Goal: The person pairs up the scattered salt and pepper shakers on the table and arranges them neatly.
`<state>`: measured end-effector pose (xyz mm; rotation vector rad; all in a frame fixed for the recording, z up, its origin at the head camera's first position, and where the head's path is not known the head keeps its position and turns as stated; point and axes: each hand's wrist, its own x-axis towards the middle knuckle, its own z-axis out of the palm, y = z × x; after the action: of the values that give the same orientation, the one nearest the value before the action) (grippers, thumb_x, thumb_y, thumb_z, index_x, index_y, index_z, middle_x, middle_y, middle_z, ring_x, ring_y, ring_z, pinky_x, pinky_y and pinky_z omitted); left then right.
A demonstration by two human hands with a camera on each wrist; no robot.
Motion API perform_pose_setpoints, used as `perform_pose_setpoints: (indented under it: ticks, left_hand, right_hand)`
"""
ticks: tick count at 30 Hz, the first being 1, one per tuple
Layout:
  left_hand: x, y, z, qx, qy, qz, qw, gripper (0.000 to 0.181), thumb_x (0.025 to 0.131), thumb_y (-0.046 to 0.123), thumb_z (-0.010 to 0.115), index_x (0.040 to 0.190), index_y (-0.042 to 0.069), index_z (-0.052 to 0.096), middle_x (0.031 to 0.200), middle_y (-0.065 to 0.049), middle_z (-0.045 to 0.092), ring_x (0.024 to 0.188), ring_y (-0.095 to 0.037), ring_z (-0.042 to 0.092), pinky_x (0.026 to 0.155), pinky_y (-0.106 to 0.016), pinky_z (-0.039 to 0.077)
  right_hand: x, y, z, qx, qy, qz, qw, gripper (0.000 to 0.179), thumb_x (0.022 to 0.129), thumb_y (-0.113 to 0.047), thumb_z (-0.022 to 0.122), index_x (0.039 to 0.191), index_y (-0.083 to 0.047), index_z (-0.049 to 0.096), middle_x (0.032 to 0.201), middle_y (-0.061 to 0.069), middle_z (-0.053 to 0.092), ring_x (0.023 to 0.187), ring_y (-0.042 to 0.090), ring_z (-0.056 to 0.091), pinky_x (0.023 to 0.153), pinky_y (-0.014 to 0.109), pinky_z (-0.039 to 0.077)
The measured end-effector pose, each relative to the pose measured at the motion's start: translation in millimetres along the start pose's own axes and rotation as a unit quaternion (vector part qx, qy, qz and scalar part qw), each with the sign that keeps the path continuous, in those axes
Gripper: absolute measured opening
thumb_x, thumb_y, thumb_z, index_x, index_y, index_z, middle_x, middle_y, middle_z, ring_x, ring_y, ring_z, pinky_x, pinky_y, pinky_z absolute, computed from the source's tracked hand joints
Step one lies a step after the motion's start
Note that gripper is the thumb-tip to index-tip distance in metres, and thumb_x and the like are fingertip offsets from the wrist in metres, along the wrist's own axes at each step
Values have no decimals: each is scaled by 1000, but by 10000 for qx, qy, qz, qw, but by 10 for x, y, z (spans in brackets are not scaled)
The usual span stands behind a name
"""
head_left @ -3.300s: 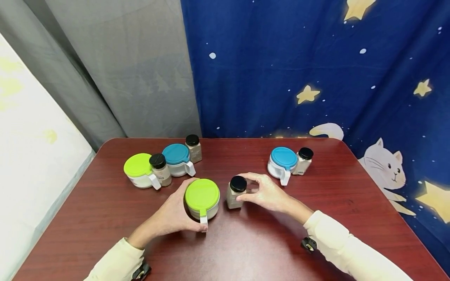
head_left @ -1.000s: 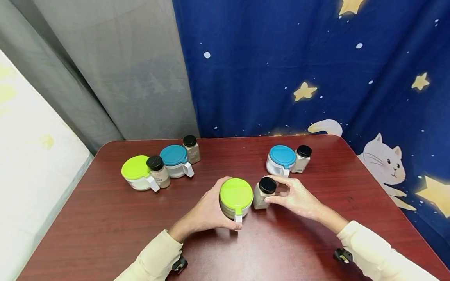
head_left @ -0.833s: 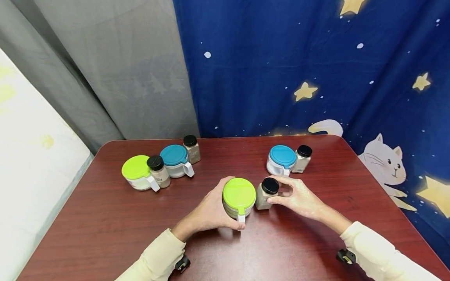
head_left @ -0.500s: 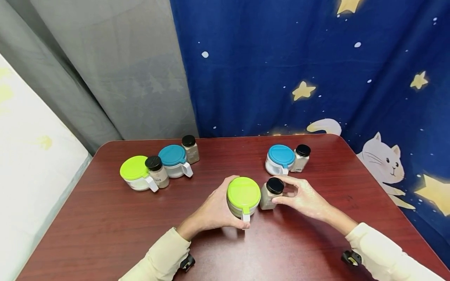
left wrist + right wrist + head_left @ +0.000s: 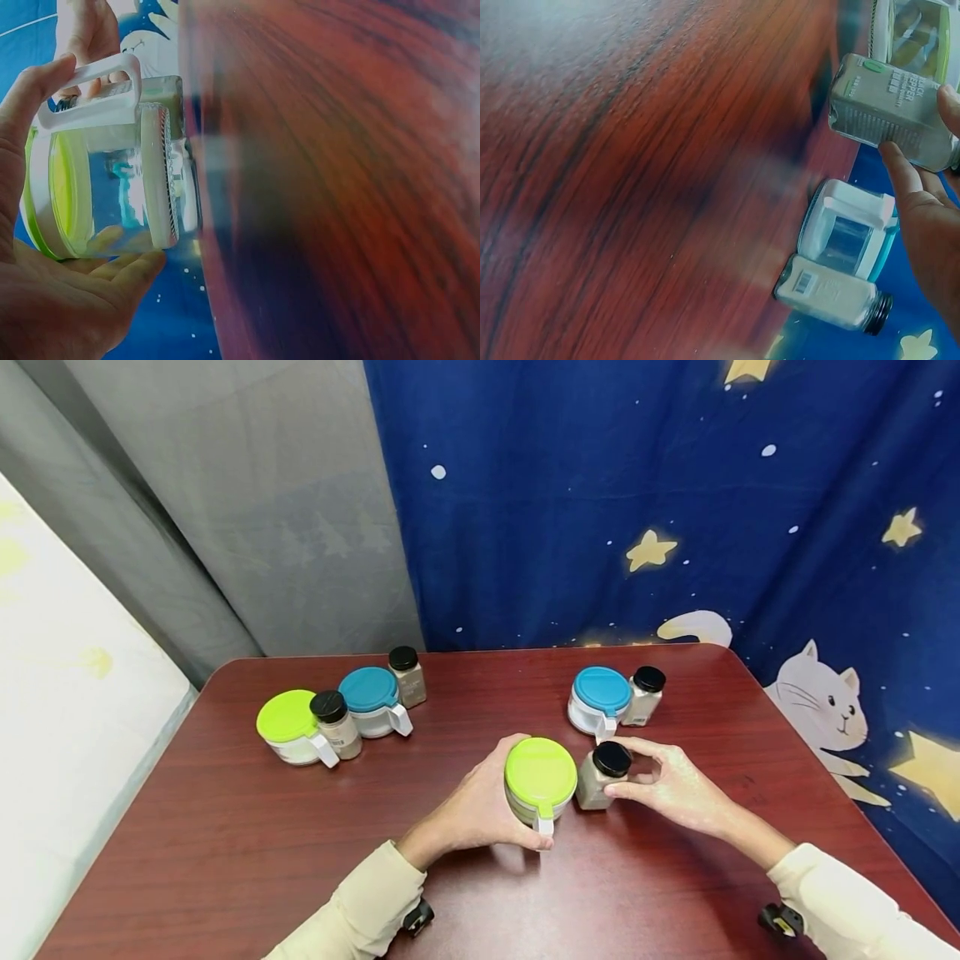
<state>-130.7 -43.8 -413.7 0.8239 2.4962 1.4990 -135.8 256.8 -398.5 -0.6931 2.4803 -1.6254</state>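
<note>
My left hand (image 5: 480, 814) grips a clear seasoning jar with a lime-green lid (image 5: 540, 770), the thumb at its white handle and the other fingers round the far side. To its right, my right hand (image 5: 675, 783) pinches a pepper shaker (image 5: 595, 787) with a black cap between thumb and fingers. In the right wrist view the pepper shaker (image 5: 889, 105) shows a printed label reading black pepper. Jar and shaker are upright side by side, with hardly any gap between them. The left wrist view shows the jar (image 5: 120, 187) from the side, its handle toward the thumb.
Behind my right hand stand a blue-lidded jar (image 5: 602, 691) and a black-capped shaker (image 5: 642, 697). At the back left of the red-brown table (image 5: 225, 835) are another green-lidded jar (image 5: 288, 718), a shaker (image 5: 337, 727), a blue-lidded jar (image 5: 371, 693) and another shaker (image 5: 407, 678).
Both hands have moved right across the table with the green-lidded jar and the pepper shaker, which have come closer together since the oldest frame. The other containers have stayed put.
</note>
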Motion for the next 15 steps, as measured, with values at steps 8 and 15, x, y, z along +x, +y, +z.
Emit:
perform_pose_setpoints:
  ticks: [8,15]
  left_hand:
    - [59,19,57,63,8,52,10000,116,55,35,101,149,23,36,122,11,59,108,-7,58,95,-38,48]
    - [153,39,145,-18,-11,351,9994,114,55,35,102,148,20,37,126,10,58,111,-7,58,97,-36,48]
  right_hand:
    - [-38,25,-59,-147,138,39,9998,52,83,-5,84,130,1,63,121,14,66,93,21,71,80,29,58]
    - [-97,50,-150,-341,347,49,9988,52,83,-5,84,130,2,63,121,16,66,92,17,71,78,26,57]
